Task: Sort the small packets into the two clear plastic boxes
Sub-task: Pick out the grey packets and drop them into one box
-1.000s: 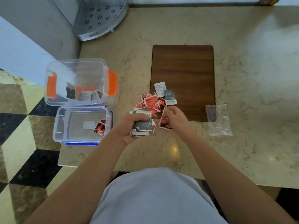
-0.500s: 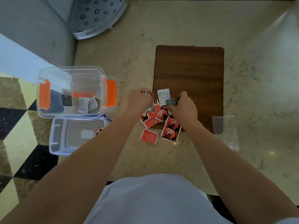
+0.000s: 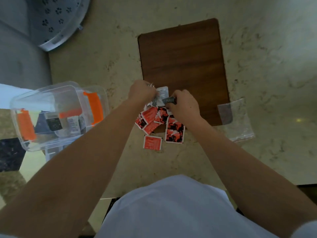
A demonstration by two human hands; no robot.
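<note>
While both hands moved up from the near edge, red packets [image 3: 174, 130] were left on the surface [image 3: 120, 54]. Right hand [image 3: 184, 106] pinched a grey packet [image 3: 169, 100]; left hand [image 3: 141, 91] clenched several, so grey sorting continued.

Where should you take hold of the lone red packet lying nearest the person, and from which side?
Pinch the red packet by its near edge, coming from above and the person's side. It lies flat and apart from the pile, so that edge is free.
</note>
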